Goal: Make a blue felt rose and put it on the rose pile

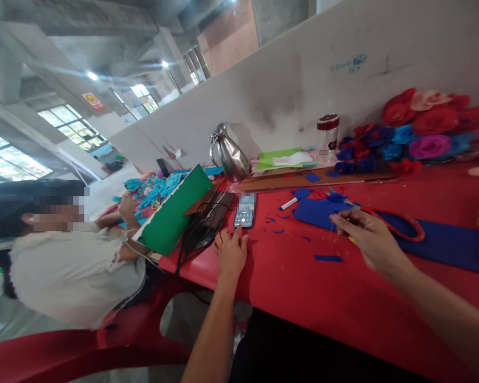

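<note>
near the front edge of the red surface (pixel 303 287) lies a phone (pixel 245 210), screen up and lit. the left hand (pixel 230 252) rests flat on the surface just below it, fingers loosely spread, one fingertip touching the phone's lower edge. to the phone's left a tangle of black wire (pixel 201 229) sits over a dark pad, and a green board (pixel 175 213) leans tilted beside that.

further along the surface toward its right end, the right hand (pixel 369 239) hovers palm down over a blue sheet (pixel 435 242), fingers half curled, pinching something thin and yellow i cannot make out. red-handled scissors (pixel 399 223) lie on the sheet just beyond the fingers. blue scraps (pixel 328 258) are scattered between the two hands, and a white marker (pixel 289 204) lies near the sheet's corner.

along the back edge, against the wall, stand a steel jug (pixel 229 154) and a red-lidded jar (pixel 328 134), with a heap of red, blue and purple paper flowers (pixel 415 130) at the right. at the left end another person in a white top (pixel 75 271) sits by a pile of turquoise pieces (pixel 155 189).
</note>
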The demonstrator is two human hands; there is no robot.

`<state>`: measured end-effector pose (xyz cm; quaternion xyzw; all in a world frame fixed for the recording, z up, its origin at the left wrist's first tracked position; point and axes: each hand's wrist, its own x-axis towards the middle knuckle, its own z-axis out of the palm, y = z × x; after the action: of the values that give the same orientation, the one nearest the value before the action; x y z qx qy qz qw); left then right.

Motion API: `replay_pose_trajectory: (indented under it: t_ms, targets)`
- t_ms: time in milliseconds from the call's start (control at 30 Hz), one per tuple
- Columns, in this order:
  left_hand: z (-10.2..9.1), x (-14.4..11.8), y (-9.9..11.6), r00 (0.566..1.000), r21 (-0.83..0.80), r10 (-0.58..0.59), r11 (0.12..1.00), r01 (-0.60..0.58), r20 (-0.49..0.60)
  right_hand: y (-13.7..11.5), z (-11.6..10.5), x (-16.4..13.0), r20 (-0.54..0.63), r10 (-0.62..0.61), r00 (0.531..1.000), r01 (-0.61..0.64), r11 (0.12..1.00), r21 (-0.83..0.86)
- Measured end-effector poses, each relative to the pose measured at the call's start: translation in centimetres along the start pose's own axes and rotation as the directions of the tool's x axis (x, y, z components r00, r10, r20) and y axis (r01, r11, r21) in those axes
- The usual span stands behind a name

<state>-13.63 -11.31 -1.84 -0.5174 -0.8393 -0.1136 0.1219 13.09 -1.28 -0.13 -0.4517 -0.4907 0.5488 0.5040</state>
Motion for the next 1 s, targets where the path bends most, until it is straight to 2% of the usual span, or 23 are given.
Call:
replay_pose_trajectory:
  t_ms: [233,467,800,900,1000]
  targets:
    - [-0.1,-0.1,0.1,1.0,0.077,-0.018,0.997,0.016,0.019,-0.4,0.1,-0.1,0.004,0.02,1.0,-0.02,1.0,0.012]
    - [0.1,-0.1,0.1,0.998,0.083,-0.006,0.997,0.011,-0.062,0.1,-0.1,0.2,0.011,-0.028,1.0,0.028,0.999,-0.025]
    - [0.9,0.2,-0.2,0.996,-0.011,-0.026,1.0,0.025,-0.083,1.1,-0.6,1.0,-0.036,-0.05,0.998,0.051,0.998,0.039]
    - [1.2,1.2,-0.1,0.993,-0.089,-0.02,0.996,0.01,-0.114,1.4,-0.8,1.2,-0.043,-0.086,0.995,0.088,0.994,0.064]
    - [1.5,3.0,-0.1,0.981,-0.222,-0.084,0.974,0.044,-0.173,1.9,-1.0,1.3,-0.078,-0.154,0.985,0.158,0.986,0.044]
